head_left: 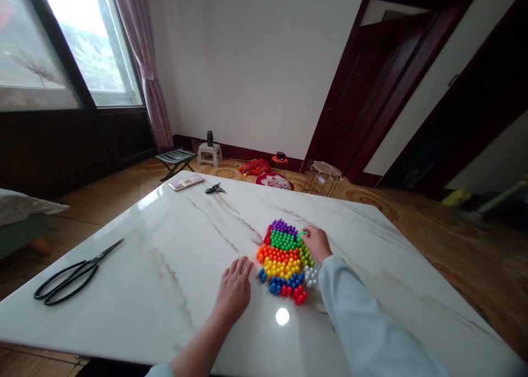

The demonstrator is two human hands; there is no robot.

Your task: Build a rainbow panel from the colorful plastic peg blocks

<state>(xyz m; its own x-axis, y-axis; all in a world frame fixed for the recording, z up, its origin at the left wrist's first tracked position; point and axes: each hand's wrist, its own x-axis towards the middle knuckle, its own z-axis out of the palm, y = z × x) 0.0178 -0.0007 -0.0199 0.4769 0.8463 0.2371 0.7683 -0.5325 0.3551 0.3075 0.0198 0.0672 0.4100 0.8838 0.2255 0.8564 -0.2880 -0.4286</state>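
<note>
Small shiny balls (284,253) lie close together on the marble-patterned tabletop, in bands of purple, green, orange, yellow and blue, with red at the bottom. White balls (310,276) and olive-green ones (304,254) edge the right side. My right hand (317,244) is at the upper right of the cluster, its fingers pinched on a small green piece (302,233); its exact shape is too small to tell. Left of the cluster, my left hand (236,290) rests palm down on the table, fingers stretched out, with nothing in it.
Large black-handled scissors (78,272) lie at the table's left. Toward the far edge are a phone (186,182) and small dark pliers or clippers (215,188). Beyond the table stand a folding stool (176,156) and a white stool (209,154) bearing a dark jar (210,138).
</note>
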